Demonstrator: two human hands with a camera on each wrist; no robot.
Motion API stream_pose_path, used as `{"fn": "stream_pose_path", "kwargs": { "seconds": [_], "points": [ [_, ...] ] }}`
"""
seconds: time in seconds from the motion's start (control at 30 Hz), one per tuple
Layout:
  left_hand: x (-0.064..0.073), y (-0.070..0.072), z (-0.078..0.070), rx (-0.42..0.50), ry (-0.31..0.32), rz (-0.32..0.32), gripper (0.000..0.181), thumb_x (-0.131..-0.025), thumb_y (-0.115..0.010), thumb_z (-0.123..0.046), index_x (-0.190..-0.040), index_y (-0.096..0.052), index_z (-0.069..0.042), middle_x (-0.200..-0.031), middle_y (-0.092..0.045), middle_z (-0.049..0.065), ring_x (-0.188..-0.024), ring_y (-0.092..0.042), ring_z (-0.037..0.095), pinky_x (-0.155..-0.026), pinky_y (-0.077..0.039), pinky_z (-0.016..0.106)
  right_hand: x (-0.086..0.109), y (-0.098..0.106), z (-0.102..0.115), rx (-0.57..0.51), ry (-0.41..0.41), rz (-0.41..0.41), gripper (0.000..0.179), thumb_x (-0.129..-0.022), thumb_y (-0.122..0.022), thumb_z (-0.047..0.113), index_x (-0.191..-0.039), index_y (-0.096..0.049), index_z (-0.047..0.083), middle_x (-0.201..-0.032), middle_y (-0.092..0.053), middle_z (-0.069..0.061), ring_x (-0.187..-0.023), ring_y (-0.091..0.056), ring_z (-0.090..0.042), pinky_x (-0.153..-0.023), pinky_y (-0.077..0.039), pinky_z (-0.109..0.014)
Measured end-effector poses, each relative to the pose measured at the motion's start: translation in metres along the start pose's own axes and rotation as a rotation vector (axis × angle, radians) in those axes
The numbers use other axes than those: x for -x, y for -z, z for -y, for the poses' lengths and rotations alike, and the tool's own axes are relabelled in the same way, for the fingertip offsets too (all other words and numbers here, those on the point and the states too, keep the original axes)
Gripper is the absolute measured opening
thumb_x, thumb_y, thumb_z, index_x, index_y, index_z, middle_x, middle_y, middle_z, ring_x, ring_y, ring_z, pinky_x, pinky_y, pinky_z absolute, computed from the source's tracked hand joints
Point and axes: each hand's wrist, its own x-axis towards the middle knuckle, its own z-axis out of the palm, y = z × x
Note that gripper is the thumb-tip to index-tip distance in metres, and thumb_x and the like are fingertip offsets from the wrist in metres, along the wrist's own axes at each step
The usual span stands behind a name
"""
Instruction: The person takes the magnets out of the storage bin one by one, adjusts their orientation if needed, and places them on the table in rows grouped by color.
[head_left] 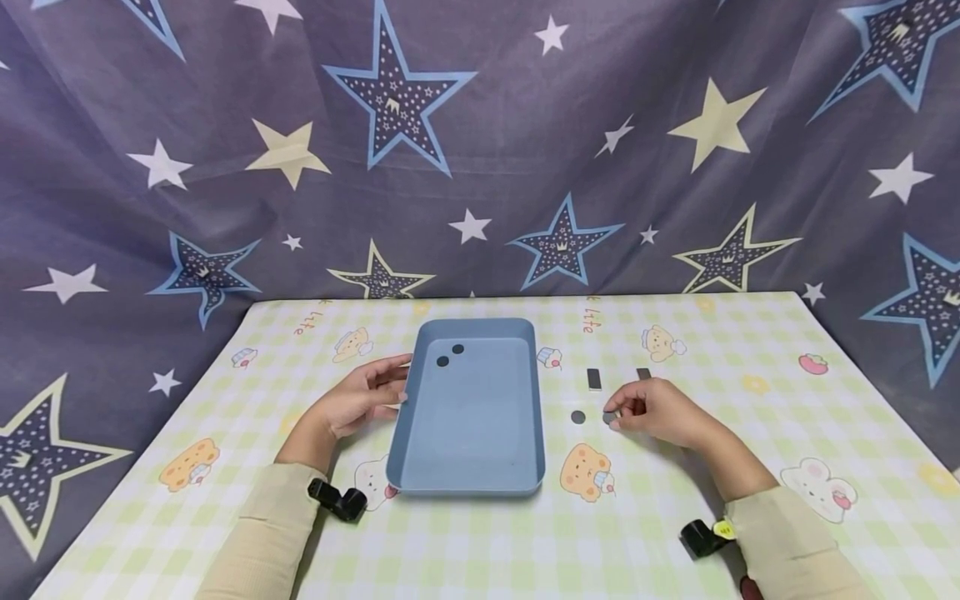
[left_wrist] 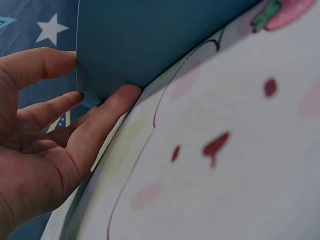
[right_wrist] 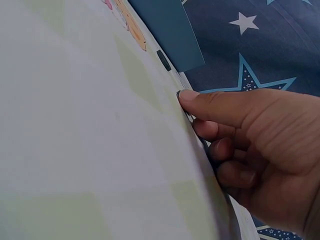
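A blue rectangular tray (head_left: 474,433) lies on the table, with two small dark discs (head_left: 450,356) inside near its far left corner. My left hand (head_left: 360,397) rests against the tray's left side; in the left wrist view its fairly straight fingers touch the tray wall (left_wrist: 120,45). To the right of the tray, my right hand (head_left: 663,410) pinches a dark round disc (head_left: 609,417) between thumb and forefinger, at the table surface. Another dark disc (head_left: 577,417) lies just left of it. Beyond are a dark rectangular piece (head_left: 594,380) and a second one (head_left: 643,374), partly hidden by the hand.
A pale green checked tablecloth (head_left: 480,542) with cartoon prints covers the table. Behind it hangs a grey curtain (head_left: 495,125) patterned with stars. Each wrist carries a black camera mount, the left one (head_left: 337,500) near the tray's near left corner.
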Motion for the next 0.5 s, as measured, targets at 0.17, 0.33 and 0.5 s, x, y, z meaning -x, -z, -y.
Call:
{"fn": "stream_pose_path", "kwargs": {
  "seconds": [0.17, 0.33, 0.5],
  "points": [
    [-0.0002, 0.0006, -0.0005, 0.0, 0.006, -0.002, 0.074, -0.092, -0.058, 0.004, -0.154, -0.019, 0.002, -0.151, -0.025, 0.031, -0.119, -0.055, 0.023, -0.084, -0.054, 0.038, -0.0004, 0.0001, -0.0005, -0.004, -0.004, 0.001, 0.013, -0.082, -0.075, 0.0, -0.094, -0.073, 0.002, -0.069, -0.055, 0.001, -0.061, -0.047, -0.011, -0.056, -0.041, -0.022],
    [-0.0003, 0.0007, -0.0009, 0.0, 0.008, -0.003, 0.074, -0.091, -0.058, 0.004, -0.154, -0.019, 0.002, -0.151, -0.026, 0.031, -0.119, -0.055, 0.022, -0.084, -0.055, 0.038, -0.0002, 0.0006, -0.0006, -0.017, -0.006, 0.007, 0.014, -0.081, -0.076, 0.002, -0.095, -0.072, 0.002, -0.07, -0.055, 0.0, -0.061, -0.047, -0.011, -0.056, -0.042, -0.022],
    [0.0005, -0.0009, -0.0007, -0.001, 0.014, -0.011, 0.074, -0.091, -0.058, 0.004, -0.154, -0.019, 0.002, -0.151, -0.026, 0.032, -0.117, -0.056, 0.022, -0.083, -0.055, 0.037, 0.0008, 0.0004, 0.0004, -0.049, -0.011, 0.009, 0.016, -0.082, -0.076, 0.004, -0.097, -0.072, 0.001, -0.07, -0.056, -0.003, -0.06, -0.047, -0.012, -0.056, -0.041, -0.022]
  ]
}}
